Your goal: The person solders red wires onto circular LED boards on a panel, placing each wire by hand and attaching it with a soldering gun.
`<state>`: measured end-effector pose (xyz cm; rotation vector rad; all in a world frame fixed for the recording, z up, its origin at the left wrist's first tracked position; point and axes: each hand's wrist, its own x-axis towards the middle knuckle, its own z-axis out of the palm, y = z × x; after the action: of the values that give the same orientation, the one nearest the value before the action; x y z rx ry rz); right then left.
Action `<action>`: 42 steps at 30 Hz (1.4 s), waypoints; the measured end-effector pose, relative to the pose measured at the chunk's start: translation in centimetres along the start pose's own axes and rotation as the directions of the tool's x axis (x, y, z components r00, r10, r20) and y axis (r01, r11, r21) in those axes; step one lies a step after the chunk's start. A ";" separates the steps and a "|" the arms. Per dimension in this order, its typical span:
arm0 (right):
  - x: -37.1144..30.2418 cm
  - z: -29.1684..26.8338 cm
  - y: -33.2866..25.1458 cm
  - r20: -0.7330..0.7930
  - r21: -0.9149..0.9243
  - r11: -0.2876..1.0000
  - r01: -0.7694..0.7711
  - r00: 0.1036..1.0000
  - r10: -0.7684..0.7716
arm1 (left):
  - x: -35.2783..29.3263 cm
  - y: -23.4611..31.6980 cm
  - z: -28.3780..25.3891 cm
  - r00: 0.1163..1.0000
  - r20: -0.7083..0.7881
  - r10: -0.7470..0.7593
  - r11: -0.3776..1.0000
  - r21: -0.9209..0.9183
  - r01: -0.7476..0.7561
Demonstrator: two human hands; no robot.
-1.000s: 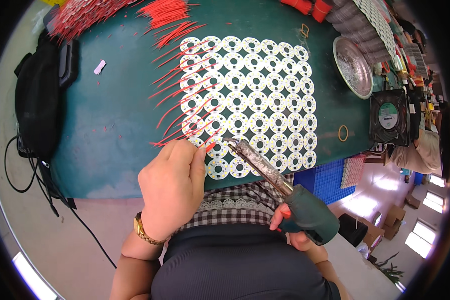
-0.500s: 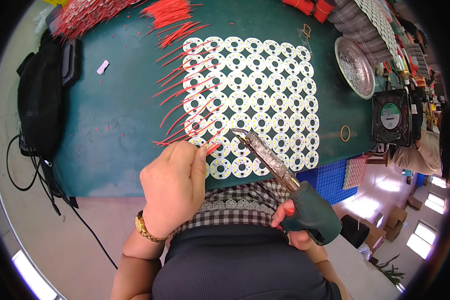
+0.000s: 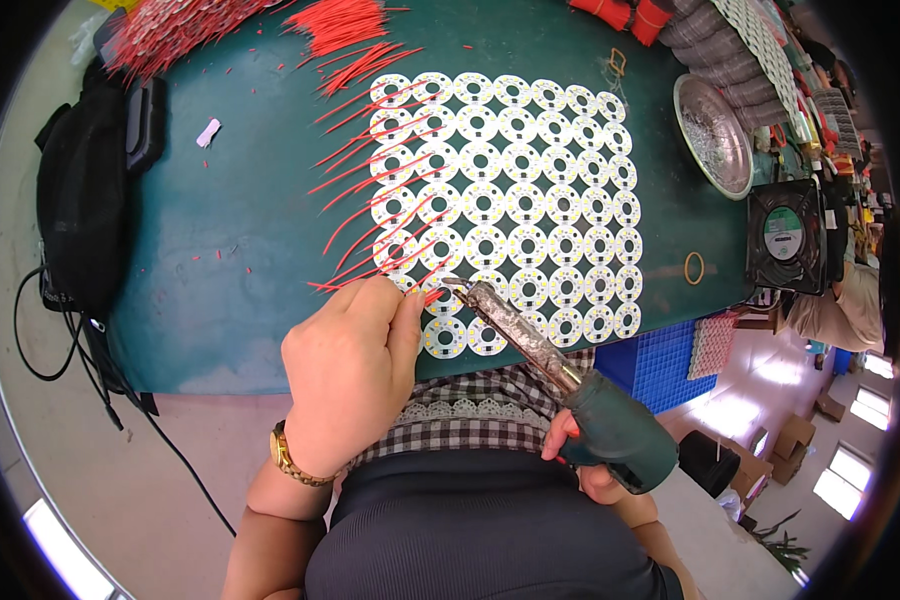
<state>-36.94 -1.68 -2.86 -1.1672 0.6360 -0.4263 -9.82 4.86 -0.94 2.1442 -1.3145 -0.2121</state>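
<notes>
A grid of round white circuit boards (image 3: 525,204), each with a centre hole and small yellow squares, lies on the green table. Thin red wires (image 3: 354,262) reach onto its two left columns. At the lower left of the grid, my left hand (image 3: 352,372) pinches a red wire (image 3: 433,296) between thumb and forefinger, its end over a board. My right hand (image 3: 600,484) is wrapped round the dark handle of a soldering iron (image 3: 522,332). The iron's bent tip is at that same board, close to the wire end; whether they touch I cannot tell.
Loose red wires (image 3: 342,28) are heaped at the back, beside a pile of wired boards (image 3: 175,35). A metal dish (image 3: 712,135), a black fan (image 3: 785,238) and a rubber band (image 3: 694,267) lie right. A black bag (image 3: 82,200) with cables is left.
The soldering iron has moved left and slightly nearer to me, bringing its tip close to the wire in my left fingers. My left hand has stayed almost in place.
</notes>
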 end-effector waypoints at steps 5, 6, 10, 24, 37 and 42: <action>0.4 0.5 -0.3 0.004 -0.102 0.993 0.051 0.999 -0.050 | 0.1 0.1 0.1 1.000 0.013 -0.007 1.000 0.014 0.007; 0.3 0.5 -0.3 -0.003 -0.108 0.994 0.028 1.000 -0.028 | 0.1 0.1 0.0 1.000 0.009 -0.005 1.000 0.017 0.005; 0.1 0.4 -0.1 -0.037 -0.099 0.992 -0.082 0.996 0.079 | 0.1 0.2 -0.1 1.000 0.012 -0.017 0.999 0.027 0.017; -0.5 -0.2 0.0 -0.055 -0.165 0.986 -0.006 0.998 -0.003 | 1.0 0.5 -0.5 0.998 0.065 -0.025 0.998 0.063 0.021; 0.4 0.7 -0.8 -0.086 -0.245 0.969 0.005 0.996 -0.027 | -1.0 0.0 -4.1 0.976 -0.192 -0.102 0.930 -0.367 0.024; -0.7 0.6 -1.1 -0.181 -0.155 0.983 -0.097 0.981 0.068 | -0.6 0.2 -1.2 0.997 -0.082 0.004 0.951 -0.308 -0.030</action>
<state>-37.04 -1.20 -1.56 -1.2623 0.8827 -0.4140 -9.74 5.84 0.06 1.8572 -1.1680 -0.3003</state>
